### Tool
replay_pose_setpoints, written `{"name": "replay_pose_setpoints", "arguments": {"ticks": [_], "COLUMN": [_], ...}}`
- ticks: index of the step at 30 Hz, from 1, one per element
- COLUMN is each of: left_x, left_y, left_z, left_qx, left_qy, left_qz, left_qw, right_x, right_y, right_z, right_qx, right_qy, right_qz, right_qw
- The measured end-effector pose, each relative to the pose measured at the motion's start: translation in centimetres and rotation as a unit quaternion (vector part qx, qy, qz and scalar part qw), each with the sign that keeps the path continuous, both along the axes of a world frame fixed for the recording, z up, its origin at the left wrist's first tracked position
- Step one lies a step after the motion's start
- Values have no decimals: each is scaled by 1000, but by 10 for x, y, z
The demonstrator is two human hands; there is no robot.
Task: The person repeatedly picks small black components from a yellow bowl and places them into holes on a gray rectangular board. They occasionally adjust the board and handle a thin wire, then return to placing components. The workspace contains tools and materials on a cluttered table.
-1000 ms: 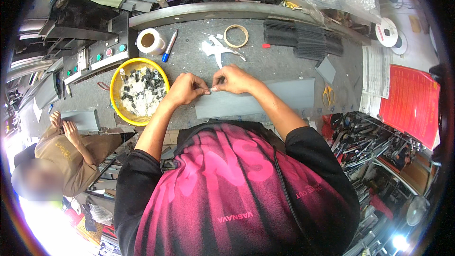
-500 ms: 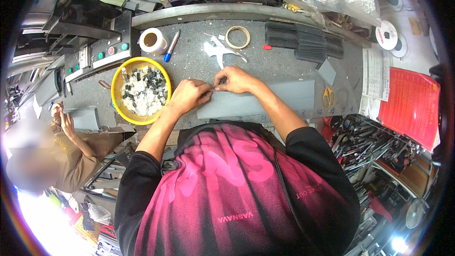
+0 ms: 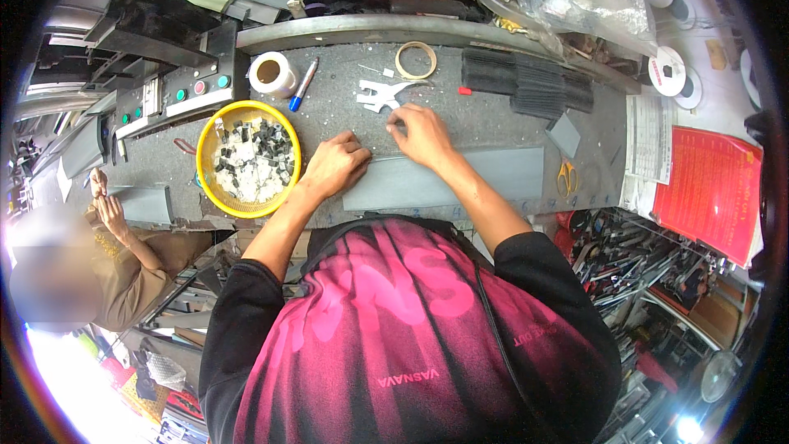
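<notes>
A long grey flat strip point(image 3: 460, 178) lies along the near edge of the bench. My left hand point(image 3: 339, 164) is closed at its left end, fingers curled over the corner; any small part under them is hidden. My right hand point(image 3: 423, 136) hovers above the strip with bent fingers slightly apart, and nothing shows between them. Just beyond its fingertips rests a white plier-like hand tool point(image 3: 380, 95). To the left of my left hand, a yellow plastic basket point(image 3: 296, 173) holds many small black and clear-white pieces point(image 3: 253, 160).
Behind lie a tape roll point(image 3: 416, 60), a white roll point(image 3: 273, 74), a blue marker point(image 3: 302, 86) and black ribbed strips point(image 3: 526, 82). Yellow scissors point(image 3: 567, 178) sit right. A button panel point(image 3: 185, 97) stands left. Another person's hands point(image 3: 107, 201) work at far left.
My right hand has parted from my left and shifted slightly right and up, toward the white tool. That tool has turned and lies flatter. My left hand stays at the strip's end.
</notes>
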State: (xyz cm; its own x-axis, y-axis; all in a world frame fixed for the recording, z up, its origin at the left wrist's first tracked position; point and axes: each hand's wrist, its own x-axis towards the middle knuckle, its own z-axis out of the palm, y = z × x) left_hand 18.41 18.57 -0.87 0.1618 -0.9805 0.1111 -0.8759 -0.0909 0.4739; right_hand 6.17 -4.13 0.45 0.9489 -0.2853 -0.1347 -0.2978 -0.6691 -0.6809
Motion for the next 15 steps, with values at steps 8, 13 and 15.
{"name": "replay_pose_setpoints", "arguments": {"ticks": [8,13,15], "left_x": [-1,0,2], "left_y": [-3,-9,-13], "left_z": [1,-16,-24], "left_qx": [39,110,78], "left_qy": [25,71,32], "left_qz": [54,62,71], "left_qw": [997,989,994], "right_x": [-5,4,15], "right_y": [25,20,22], "right_z": [-9,-23,-22], "right_qx": [-43,-59,-89], "right_qy": [23,54,86], "right_qz": [151,160,185], "right_qw": [987,984,975]}}
